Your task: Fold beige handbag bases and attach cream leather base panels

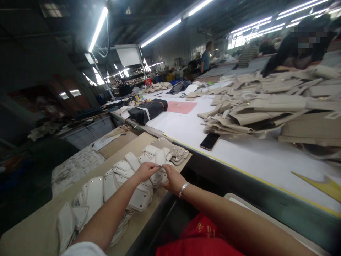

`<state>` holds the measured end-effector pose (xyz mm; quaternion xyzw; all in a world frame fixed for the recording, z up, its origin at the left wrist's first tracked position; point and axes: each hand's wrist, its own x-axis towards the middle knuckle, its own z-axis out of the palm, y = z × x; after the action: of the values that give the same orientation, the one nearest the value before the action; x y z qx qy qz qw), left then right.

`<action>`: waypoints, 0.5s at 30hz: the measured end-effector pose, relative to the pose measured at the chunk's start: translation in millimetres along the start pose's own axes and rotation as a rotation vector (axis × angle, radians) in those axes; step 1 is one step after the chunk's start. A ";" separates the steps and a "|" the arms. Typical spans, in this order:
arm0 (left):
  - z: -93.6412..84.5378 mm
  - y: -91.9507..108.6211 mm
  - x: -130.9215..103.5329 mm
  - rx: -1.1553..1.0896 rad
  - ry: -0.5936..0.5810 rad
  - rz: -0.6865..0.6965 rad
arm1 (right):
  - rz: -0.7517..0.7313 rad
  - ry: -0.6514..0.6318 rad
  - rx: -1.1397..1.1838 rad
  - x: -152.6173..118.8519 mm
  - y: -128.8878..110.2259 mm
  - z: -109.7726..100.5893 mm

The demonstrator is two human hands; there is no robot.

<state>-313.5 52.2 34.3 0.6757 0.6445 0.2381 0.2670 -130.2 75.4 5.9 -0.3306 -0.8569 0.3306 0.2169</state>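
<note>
Both hands meet over a board strewn with flat pieces. My left hand pinches the lower edge of a small white panel. At its other side, my right hand, with a silver bracelet at the wrist, has its fingers closed on the same panel. Under and around them lie overlapping white panels with rounded corners and metal studs. More white panels spread toward the lower left, partly behind my left forearm. A stack of beige pieces sits just beyond my hands.
Right of the board runs a long white-covered table with a yellow edge strip. On it are a phone, a heap of beige sewn pieces, a black bundle and a pink sheet. A person leans over the far right.
</note>
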 end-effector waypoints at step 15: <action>28.6 -48.8 52.0 -0.201 0.142 -0.518 | 0.072 0.037 -0.197 22.5 20.5 -19.5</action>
<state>-327.8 103.9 -20.7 0.4403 0.7859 0.2712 0.3389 -125.6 111.2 8.3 -0.3868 -0.8688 0.2461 0.1871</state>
